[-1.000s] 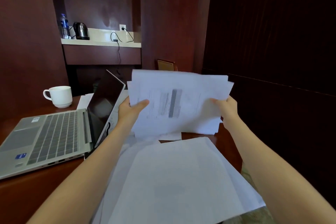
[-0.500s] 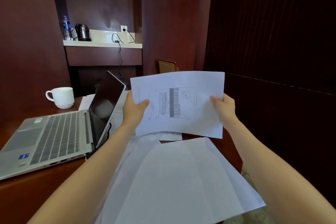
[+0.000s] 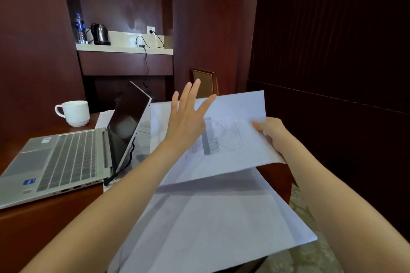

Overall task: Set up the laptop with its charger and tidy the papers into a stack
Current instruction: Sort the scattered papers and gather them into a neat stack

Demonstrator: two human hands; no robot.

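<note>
Let go of the held papers [image 3: 235, 135] with left hand [image 3: 188, 117], now spread, empty, mid-frame. Pinches them by right hand [image 3: 271, 133] alone, centre right. Judged ready to gather loose sheets [image 3: 210, 217] on tabletop [image 3: 44, 224], lower centre.

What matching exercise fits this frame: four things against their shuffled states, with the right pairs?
Things:
1. left hand
2. right hand
3. laptop
4. white mug

States:
A. stands upright on the table, beyond the keyboard
B. grips the printed sheets at their right edge
C. lid open, screen dark
D. fingers straight and spread, holding nothing

Pairs: 1-D; 2-B; 3-C; 4-A
</note>
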